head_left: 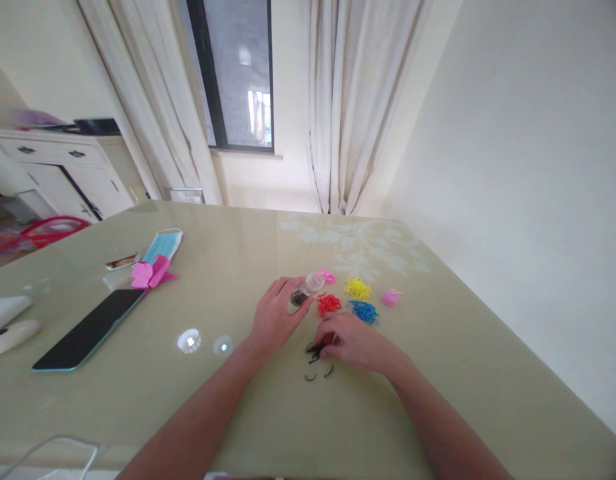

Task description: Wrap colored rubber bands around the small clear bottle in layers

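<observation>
Black bits [313, 349] touch the right hand [352, 339] (left hand [277, 315] holds a jar [314, 283]).

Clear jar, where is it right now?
In the head view, the clear jar is near the middle of the picture, held in the left hand, just left of the red pile.

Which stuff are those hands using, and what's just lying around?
Probably being used:
- clear jar, in the left hand
- black strands, at the right hand
- red strands, yellow strands, blue strands nearby

Probably just lying around:
- smartphone
- face mask
</observation>
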The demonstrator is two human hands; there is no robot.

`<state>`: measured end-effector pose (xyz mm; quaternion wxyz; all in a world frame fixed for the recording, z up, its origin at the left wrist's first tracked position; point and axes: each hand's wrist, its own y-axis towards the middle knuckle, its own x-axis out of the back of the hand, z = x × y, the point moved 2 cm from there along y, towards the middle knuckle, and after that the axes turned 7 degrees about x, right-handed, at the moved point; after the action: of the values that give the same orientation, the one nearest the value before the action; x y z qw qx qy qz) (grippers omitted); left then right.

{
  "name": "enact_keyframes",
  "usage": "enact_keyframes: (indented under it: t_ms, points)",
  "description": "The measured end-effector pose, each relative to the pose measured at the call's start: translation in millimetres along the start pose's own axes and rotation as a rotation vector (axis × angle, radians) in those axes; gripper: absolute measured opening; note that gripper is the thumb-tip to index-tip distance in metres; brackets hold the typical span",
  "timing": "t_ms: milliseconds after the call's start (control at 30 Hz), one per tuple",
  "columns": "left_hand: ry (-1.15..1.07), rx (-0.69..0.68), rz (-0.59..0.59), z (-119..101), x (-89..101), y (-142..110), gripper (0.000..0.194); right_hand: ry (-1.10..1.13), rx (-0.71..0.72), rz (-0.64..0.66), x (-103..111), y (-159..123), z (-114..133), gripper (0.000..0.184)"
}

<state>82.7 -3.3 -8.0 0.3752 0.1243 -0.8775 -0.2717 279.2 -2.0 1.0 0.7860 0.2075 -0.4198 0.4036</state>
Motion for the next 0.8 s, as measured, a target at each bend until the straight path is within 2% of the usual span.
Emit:
enact_keyframes:
  t_ms: [133, 233, 500, 800]
  points:
    - [0.027, -0.001, 0.011, 1.2, 1.3, 1.1, 0.032, -0.029, 0.036, -0.015, -0.7, 1.2, 2.2, 0.014]
    - [0.089, -0.016, 0.024, 5.5, 3.6, 3.4, 0.032, -0.064, 0.030, -0.049, 7.0, -0.1, 1.9, 0.017]
    - [0.262, -0.139, 0.035, 15.6, 0.7, 2.6, 0.032, 0.104, -0.050, -0.367, 47.3, -17.0, -13.4, 0.009]
    - [0.300, -0.245, 0.098, 4.5, -2.2, -1.9, 0.034, 0.087, -0.032, -0.573, 39.2, -9.2, -9.2, 0.012]
